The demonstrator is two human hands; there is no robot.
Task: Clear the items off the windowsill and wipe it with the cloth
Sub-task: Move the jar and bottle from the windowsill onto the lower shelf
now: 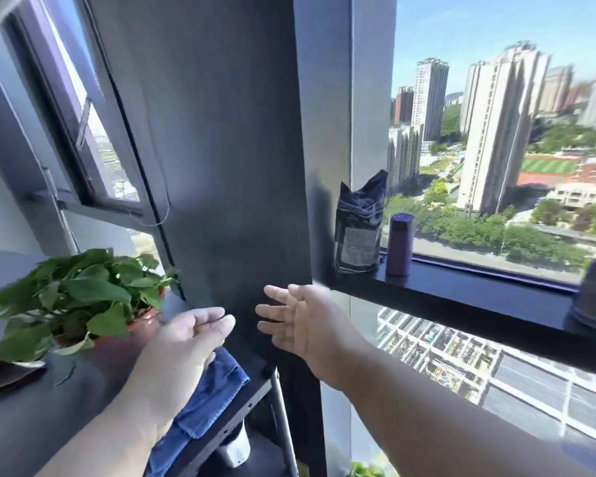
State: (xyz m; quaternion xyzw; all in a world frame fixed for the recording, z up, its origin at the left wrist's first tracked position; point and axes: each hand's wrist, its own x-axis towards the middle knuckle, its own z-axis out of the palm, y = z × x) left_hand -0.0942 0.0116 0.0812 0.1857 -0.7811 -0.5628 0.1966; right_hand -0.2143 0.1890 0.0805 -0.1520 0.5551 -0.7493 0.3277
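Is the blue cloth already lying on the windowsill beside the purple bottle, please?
No, the blue cloth lies on the shelf under the left hand, well apart from the purple bottle on the windowsill.

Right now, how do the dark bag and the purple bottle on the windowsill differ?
The bag is taller, soft and crinkled, with a printed label; the bottle is shorter, smooth and a rigid cylinder. The bag is dark navy, the bottle purple. The bag sits nearer the pillar. Both stand upright on the windowsill, untouched by either hand.

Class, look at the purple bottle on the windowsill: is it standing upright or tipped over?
Upright. The purple bottle stands on its base on the windowsill, cap uppermost, beside the dark bag.
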